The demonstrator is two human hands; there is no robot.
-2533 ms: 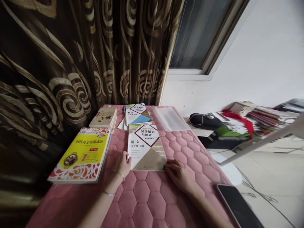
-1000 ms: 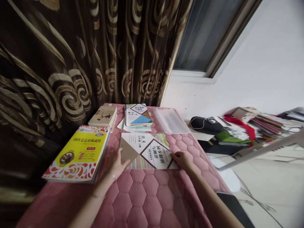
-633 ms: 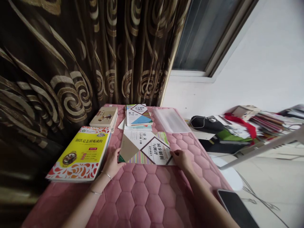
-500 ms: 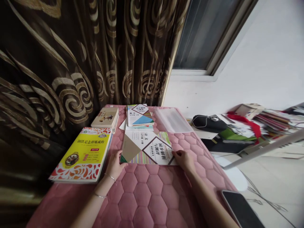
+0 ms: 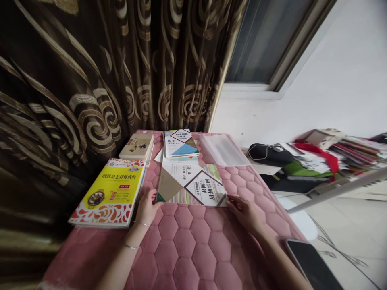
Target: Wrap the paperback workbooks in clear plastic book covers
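Observation:
A thin workbook (image 5: 191, 183) with a white, tan and striped cover lies sideways on the pink quilted table cover (image 5: 193, 241), its title facing right. My left hand (image 5: 147, 207) rests at the workbook's near left corner, fingers spread and touching its edge. At the near right corner, my right hand (image 5: 245, 212) lies flat with the fingertips on that corner. Neither hand holds anything.
A yellow book (image 5: 110, 191) lies left of the workbook, a tan book (image 5: 137, 146) behind it. Another workbook (image 5: 180, 143) and a clear plastic folder (image 5: 222, 150) lie further back. A dark phone (image 5: 313, 264) sits near right. Cluttered books (image 5: 347, 151) and a black pouch (image 5: 267, 152) lie right; brown curtain (image 5: 90, 80) behind.
The workbook has been turned from upright to sideways on the table cover. Both hands followed its near corners, and my right hand has slid back a little from the corner.

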